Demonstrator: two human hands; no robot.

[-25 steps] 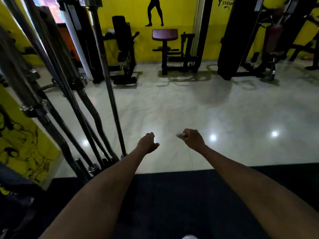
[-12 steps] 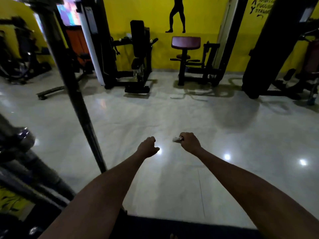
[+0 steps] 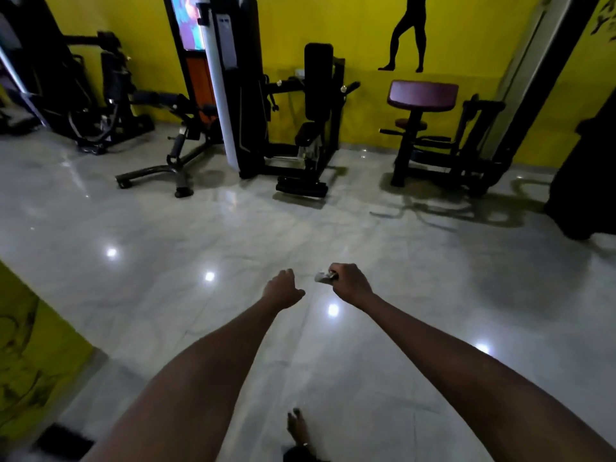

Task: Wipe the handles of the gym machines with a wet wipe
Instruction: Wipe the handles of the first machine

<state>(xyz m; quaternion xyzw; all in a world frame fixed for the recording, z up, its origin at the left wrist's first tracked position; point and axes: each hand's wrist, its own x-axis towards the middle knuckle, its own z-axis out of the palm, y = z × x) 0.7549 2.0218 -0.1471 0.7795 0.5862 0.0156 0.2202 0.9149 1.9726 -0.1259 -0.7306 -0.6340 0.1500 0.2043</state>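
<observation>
Head view: both bare forearms reach forward over a glossy pale floor [image 3: 166, 261], nothing under the hands but tile.
Foot: one bare foot [image 3: 297, 428] shows at the bottom edge, between the arms.
Left hand: the left hand [image 3: 283, 290] is curled into a loose fist, holding nothing, knuckles up.
Right hand: the right hand [image 3: 350, 283] has its fingers curled, pinching a wipe.
Wipe: the wipe [image 3: 323, 277] is a small pale wad sticking out of the right fist toward the left hand, near it but not touching.
Mid floor: bright light spots reflect on the tiles around the hands.
Machines: well apart from the hands, a black seated machine [image 3: 316, 128] with side handles stands by the yellow wall [image 3: 366, 28]; a maroon-padded machine [image 3: 423, 121] stands to its right, a bench [image 3: 173, 145] to its left.
Wall: a black figure silhouette [image 3: 406, 31] is above the maroon pad.
</observation>
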